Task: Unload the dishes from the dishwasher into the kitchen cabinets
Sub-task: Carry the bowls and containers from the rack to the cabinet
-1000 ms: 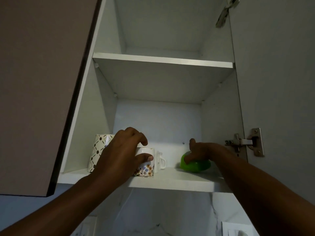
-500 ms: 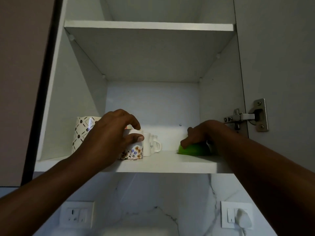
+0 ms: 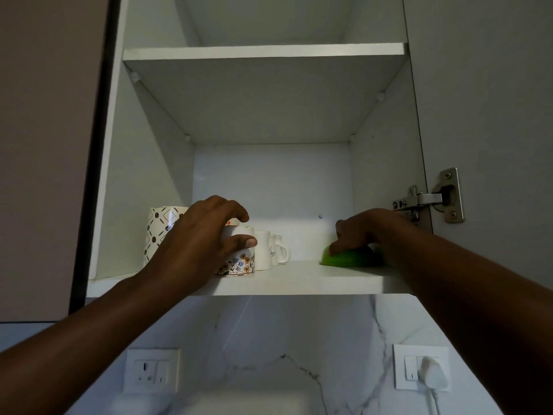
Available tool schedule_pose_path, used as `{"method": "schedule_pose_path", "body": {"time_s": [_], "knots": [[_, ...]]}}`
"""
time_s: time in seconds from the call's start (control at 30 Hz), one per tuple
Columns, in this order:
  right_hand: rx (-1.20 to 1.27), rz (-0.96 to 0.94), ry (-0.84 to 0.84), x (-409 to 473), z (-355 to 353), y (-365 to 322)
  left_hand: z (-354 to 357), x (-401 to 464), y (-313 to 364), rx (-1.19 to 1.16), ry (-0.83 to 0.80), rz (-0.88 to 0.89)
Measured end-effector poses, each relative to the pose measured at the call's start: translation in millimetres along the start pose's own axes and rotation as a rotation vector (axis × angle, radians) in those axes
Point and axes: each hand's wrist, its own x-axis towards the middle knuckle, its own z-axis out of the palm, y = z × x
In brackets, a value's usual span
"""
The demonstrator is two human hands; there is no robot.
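An open wall cabinet shows its lower shelf (image 3: 287,283) at arm height. My left hand (image 3: 203,244) is wrapped around a white floral cup (image 3: 239,262) that stands on the shelf's left half. A patterned mug (image 3: 158,229) stands behind my left hand, and two small white cups (image 3: 273,250) stand just right of the floral cup. On the right side of the shelf my right hand (image 3: 365,232) presses down on a green bowl (image 3: 350,259) that lies upside down; my fingers cover its top.
The upper shelf (image 3: 263,52) is bare. The cabinet's right door (image 3: 484,115) hangs open on a metal hinge (image 3: 431,199); a closed brown door (image 3: 48,145) is at left. Below, a marble wall carries a socket (image 3: 151,371) and a plugged-in switch plate (image 3: 422,371).
The view has tilted down, showing the wall sockets. The green bowl has gone from tilted in my right hand to flat on the shelf. My left hand still holds the floral cup.
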Motion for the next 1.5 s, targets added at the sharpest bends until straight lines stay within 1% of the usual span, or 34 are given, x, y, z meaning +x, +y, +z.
{"method": "schedule_pose_path", "body": {"time_s": [0.1, 0.17, 0.33, 0.47, 0.57, 0.67, 0.77, 0.9, 1.07, 1.2, 1.37, 1.5], "knots": [[0.061, -0.051, 0.110, -1, -1, 0, -4, -2, 1, 0.028, 0.019, 0.026], [0.078, -0.105, 0.234, -6, -1, -4, -7, -2, 2, 0.054, 0.030, 0.042], [0.023, -0.256, 0.565, -32, 2, -22, -27, -4, 9, 0.137, 0.034, 0.082], [-0.104, -0.329, 0.725, -72, 7, -41, -60, -25, 15, 0.205, 0.032, 0.132], [-0.133, -0.361, 0.800, -114, 14, -59, -94, -43, 20, 0.227, 0.010, 0.160], [-0.135, -0.359, 0.819, -167, 24, -80, -136, -63, 30, 0.242, -0.019, 0.180], [-0.086, -0.356, 0.806, -223, 36, -103, -174, -88, 42, 0.200, -0.035, 0.183], [-0.114, -0.375, 0.744, -292, 58, -129, -205, -138, 62, 0.123, -0.090, 0.179], [-0.187, -0.387, 0.596, -365, 58, -139, -249, -190, 93, 0.167, -0.266, 0.177], [-0.132, -0.334, 0.599, -407, 49, -149, -280, -207, 114, 0.148, -0.266, 0.110], [-0.165, -0.440, 0.575, -481, 49, -154, -315, -240, 163, 0.194, -0.344, 0.053], [-0.084, -0.515, 0.558, -562, 46, -138, -345, -274, 209, 0.191, -0.348, -0.028]]}}
